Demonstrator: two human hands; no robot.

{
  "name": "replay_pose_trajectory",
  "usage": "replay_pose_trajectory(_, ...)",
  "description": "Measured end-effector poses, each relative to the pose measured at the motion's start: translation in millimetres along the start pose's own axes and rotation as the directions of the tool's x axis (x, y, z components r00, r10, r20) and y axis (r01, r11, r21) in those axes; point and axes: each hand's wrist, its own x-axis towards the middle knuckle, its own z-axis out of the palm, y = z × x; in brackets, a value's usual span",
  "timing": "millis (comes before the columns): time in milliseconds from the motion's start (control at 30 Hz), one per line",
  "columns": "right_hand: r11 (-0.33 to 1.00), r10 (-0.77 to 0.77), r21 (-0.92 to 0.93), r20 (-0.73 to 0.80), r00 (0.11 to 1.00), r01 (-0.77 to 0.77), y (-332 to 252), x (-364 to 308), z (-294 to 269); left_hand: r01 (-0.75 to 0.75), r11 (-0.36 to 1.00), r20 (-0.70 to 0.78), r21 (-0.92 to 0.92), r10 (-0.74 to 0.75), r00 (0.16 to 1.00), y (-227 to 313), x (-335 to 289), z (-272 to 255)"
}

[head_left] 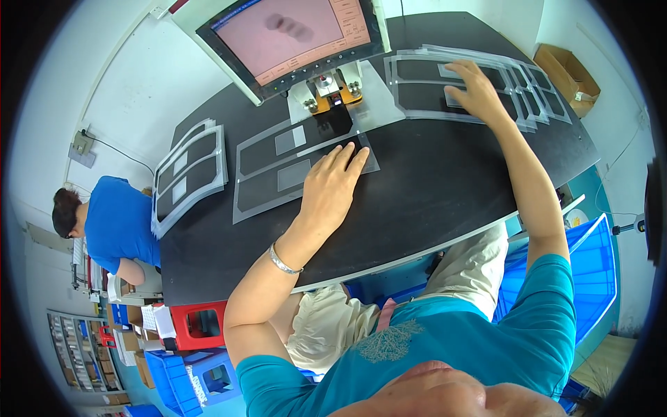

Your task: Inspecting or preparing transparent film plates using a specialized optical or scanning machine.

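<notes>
Currently, left hand (328, 187): palm down over the middle sheet (253, 200); fingers stretched out, slightly parted, gripping nothing that I can see; fingertips at the sheet's right part.
Middle sheet: flat on the black table (424, 194); grey border, two dark panels, a pale rectangle (293, 175) set in each. Its far right part reaches the machine (337, 103) (from my remote seat I cannot tell how far it goes under).
Right hand (479, 94): extended forward over the right stack (417, 87); thumb and fingers wide apart, a pale rectangle showing near the gap. I cannot tell whether the fingertips press on the top sheet.
Right stack: several similar sheets, overlapping, edges fanned out toward the right.
Left stack (201, 163): a few similar sheets, well apart from the right stack, near the table's left edge; bent in my wide lens.
Screen (281, 35): above the machine; pinkish picture with a dark, blurred blob.
Bracelet (283, 259): silver-coloured, on the left wrist.
Cardboard box (566, 78): open, beyond the right stack.
Blue crate (587, 274): beside the person's right arm, lower than the table top.
Red stool (187, 326): near the table's front left corner.
Co-worker (121, 215): blue top, head bent, left of the table.
</notes>
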Motion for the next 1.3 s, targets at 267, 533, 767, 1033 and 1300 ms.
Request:
replay_pose_trajectory(267,1.0,-0.018,0.004,0.277,0.961,0.018,1,-7,-12,0.036,0.997,-0.023,-0.074,-0.038,0.999,1,-3,-5)
replay_pose_trajectory(533,0.999,-0.038,0.04,0.319,0.947,0.026,9,-7,-16,0.02,0.988,0.082,-0.154,-0.007,0.997,-11,-16,-24)
replay_pose_trajectory(767,0.998,-0.048,0.047,0.323,0.945,0.035,9,-7,-16,0.034,0.988,0.087,-0.15,-0.021,0.996,-7,-15,-21)
replay_pose_trajectory(1033,0.998,-0.046,0.051,0.325,0.945,0.031,9,-6,-16,0.048,0.984,0.092,-0.17,-0.033,0.995,-8,-14,-22)
replay_pose_trajectory(1300,0.998,-0.046,0.055,0.319,0.947,0.03,7,-7,-17,0.065,0.989,0.074,-0.129,-0.056,0.996,-17,-10,-6)
